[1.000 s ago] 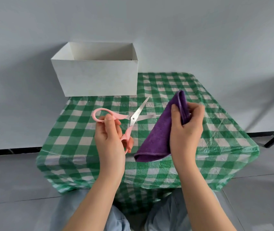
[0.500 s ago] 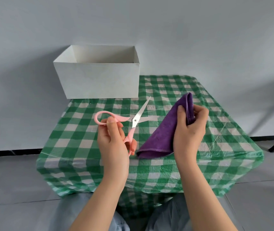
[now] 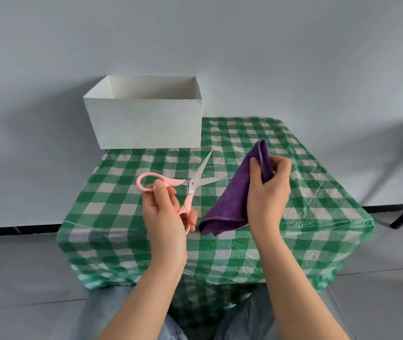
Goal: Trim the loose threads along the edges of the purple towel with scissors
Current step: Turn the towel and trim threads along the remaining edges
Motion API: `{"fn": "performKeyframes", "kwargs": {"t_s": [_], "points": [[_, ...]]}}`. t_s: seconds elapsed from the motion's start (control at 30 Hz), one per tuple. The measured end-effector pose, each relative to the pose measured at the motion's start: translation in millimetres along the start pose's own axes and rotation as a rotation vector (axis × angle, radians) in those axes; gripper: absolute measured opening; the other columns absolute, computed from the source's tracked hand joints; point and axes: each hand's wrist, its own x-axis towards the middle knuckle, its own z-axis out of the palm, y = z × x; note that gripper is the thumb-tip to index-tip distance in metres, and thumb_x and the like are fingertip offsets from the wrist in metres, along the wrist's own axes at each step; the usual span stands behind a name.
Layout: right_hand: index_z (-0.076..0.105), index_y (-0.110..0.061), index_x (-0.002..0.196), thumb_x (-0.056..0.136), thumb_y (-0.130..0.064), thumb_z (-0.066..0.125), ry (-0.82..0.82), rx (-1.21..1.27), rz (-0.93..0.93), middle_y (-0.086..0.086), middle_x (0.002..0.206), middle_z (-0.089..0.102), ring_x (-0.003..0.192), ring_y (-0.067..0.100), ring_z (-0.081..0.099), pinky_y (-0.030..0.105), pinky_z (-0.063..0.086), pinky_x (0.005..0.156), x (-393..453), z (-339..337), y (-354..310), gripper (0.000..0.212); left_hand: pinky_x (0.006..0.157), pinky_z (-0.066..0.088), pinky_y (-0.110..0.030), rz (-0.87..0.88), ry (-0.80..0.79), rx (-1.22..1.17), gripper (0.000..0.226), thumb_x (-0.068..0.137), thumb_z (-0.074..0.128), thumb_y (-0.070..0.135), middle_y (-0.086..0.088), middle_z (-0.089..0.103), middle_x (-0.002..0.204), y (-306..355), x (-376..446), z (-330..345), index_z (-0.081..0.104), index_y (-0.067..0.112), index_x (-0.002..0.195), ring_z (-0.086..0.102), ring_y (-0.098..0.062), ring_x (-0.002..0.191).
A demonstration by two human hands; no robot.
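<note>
The left hand (image 3: 163, 217) grips the pink scissors (image 3: 188, 190) by the handles — blades spread apart, one pointing to 1 o'clock, one to 3 o'clock; the lower handle loop is mostly hidden behind the fingers. The right hand (image 3: 268, 192) pinches the folded towel (image 3: 232, 200) at its upper end, thumb in front, fingers curled behind. The towel hangs toward 7 o'clock — whether its lower corner touches the table (image 3: 306, 192) cannot be told. Loose threads are too fine to make out. A white box (image 3: 146, 126) stands at 11 o'clock.
</note>
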Motion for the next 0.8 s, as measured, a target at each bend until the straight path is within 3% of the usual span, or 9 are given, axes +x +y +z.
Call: {"fn": "performKeyframes", "kwargs": {"t_s": [0.1,0.27,0.37,0.47,0.67,0.8], "points": [[0.049,-0.030,0.098,0.096,-0.025,0.060,-0.124,0.083,-0.047,-0.016,0.087,0.056,0.071,-0.006,0.053,0.013,0.044,0.064,-10,2,-17,0.012,0.036,0.032,-0.023,0.041,-0.005,0.044,0.033,0.102,0.034,0.035,0.009,0.030,0.049,1,-3,2,0.041,0.011,0.080,0.035,-0.013,0.033],[0.052,-0.026,0.100,0.094,-0.024,0.062,-0.317,-0.056,-0.328,-0.010,0.092,0.060,0.080,0.008,0.055,0.023,0.045,0.068,-18,12,-30,0.012,0.035,0.035,-0.020,0.057,-0.010,0.069,0.029,0.103,0.034,0.032,0.005,0.032,0.057,5,-13,6,0.047,0.012,0.086,0.035,-0.011,0.034],[0.057,-0.014,0.099,0.094,-0.025,0.057,-0.248,-0.281,-0.624,-0.002,0.091,0.059,0.079,0.018,0.051,0.032,0.041,0.070,-27,22,-24,0.013,0.034,0.033,-0.022,0.073,-0.047,0.086,0.030,0.102,0.035,0.029,0.008,0.034,0.053,6,-14,4,0.054,0.014,0.085,0.038,-0.008,0.034],[0.057,-0.009,0.095,0.095,-0.023,0.055,-0.144,-0.402,-0.730,0.003,0.087,0.057,0.075,0.022,0.049,0.033,0.039,0.068,-23,27,-14,0.014,0.036,0.029,-0.025,0.076,-0.122,0.052,0.033,0.103,0.035,0.029,0.008,0.031,0.050,6,-15,-1,0.054,0.009,0.086,0.034,-0.013,0.034],[0.057,-0.007,0.096,0.095,-0.020,0.057,0.004,-0.446,-0.583,0.006,0.089,0.059,0.075,0.024,0.051,0.034,0.043,0.065,-7,24,-3,0.014,0.034,0.030,-0.025,0.069,-0.121,0.139,0.032,0.102,0.036,0.029,0.009,0.030,0.047,3,-11,-3,0.043,0.009,0.079,0.033,-0.013,0.032],[0.048,-0.024,0.102,0.098,-0.024,0.056,-0.025,-0.043,-0.165,-0.004,0.098,0.058,0.086,0.016,0.056,0.037,0.049,0.074,-1,9,-2,0.009,0.034,0.030,-0.025,0.064,-0.088,0.155,0.031,0.102,0.037,0.033,0.009,0.035,0.048,4,-1,-6,0.044,0.009,0.083,0.038,-0.011,0.032]]}}
